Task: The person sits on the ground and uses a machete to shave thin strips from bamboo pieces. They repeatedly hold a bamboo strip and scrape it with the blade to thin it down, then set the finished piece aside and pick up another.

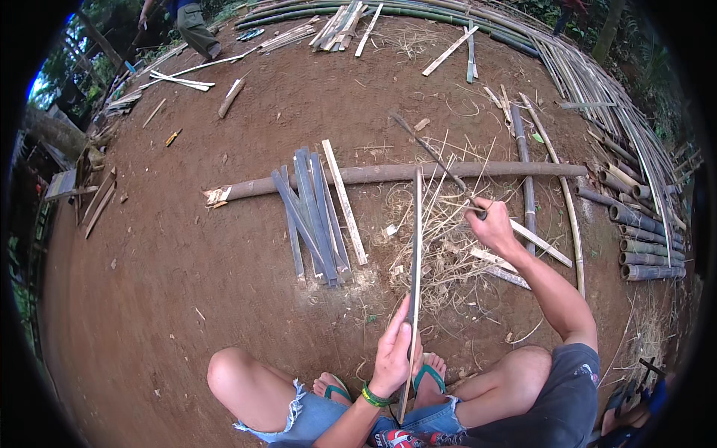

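Right now, our left grip [393, 357] is closed round a bamboo strip [416, 261], held lengthwise before us, its far tip by the middle of the log [360, 175]. Our right grip [491, 225] is clenched on the handle of a long knife [433, 154]. Shavings [448, 257] heap on the ground [209, 284] around the log's right half; dark strips [308, 213] cross its left half.

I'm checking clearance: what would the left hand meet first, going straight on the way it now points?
Apart from the strip it grips, the left hand would probably meet the pile of shavings first; its height is unclear, so it might pass over them.
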Action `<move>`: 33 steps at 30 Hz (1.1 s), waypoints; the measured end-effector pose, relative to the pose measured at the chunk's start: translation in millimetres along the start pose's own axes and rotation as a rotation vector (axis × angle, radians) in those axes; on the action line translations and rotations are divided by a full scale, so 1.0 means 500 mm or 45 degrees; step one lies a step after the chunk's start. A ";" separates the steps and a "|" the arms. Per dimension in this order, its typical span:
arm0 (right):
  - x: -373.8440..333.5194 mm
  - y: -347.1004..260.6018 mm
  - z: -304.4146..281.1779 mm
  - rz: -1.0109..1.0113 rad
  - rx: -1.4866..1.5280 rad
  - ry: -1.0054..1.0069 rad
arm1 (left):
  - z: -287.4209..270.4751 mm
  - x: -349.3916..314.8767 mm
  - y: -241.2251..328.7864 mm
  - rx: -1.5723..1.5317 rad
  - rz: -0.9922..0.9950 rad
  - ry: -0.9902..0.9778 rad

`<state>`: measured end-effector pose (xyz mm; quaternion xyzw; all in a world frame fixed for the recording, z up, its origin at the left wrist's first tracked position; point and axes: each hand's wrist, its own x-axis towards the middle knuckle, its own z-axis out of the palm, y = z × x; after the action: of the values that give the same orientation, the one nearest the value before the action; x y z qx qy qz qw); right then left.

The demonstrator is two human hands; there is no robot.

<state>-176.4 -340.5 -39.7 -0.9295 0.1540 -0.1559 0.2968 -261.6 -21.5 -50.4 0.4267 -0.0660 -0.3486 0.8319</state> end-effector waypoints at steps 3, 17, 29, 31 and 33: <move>-0.103 -0.080 0.047 -0.059 0.187 -0.445 | -0.020 0.016 0.001 0.083 0.070 0.194; -0.054 -0.025 0.077 -0.245 -0.006 -0.402 | -0.008 -0.012 -0.017 -0.039 -0.058 0.114; -0.019 -0.110 0.016 0.205 1.246 -0.296 | -0.005 0.003 -0.027 0.108 0.098 -0.023; -0.044 -0.139 0.021 0.189 1.263 -0.397 | -0.008 0.004 -0.025 0.105 0.094 -0.014; -0.053 -0.153 0.031 0.157 1.170 -0.469 | -0.019 0.008 -0.033 0.146 0.106 0.004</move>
<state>-179.9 -263.2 -11.0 -0.7039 0.0692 -0.0229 0.7065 -263.3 -24.3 -69.3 0.4712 -0.1024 -0.3087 0.8199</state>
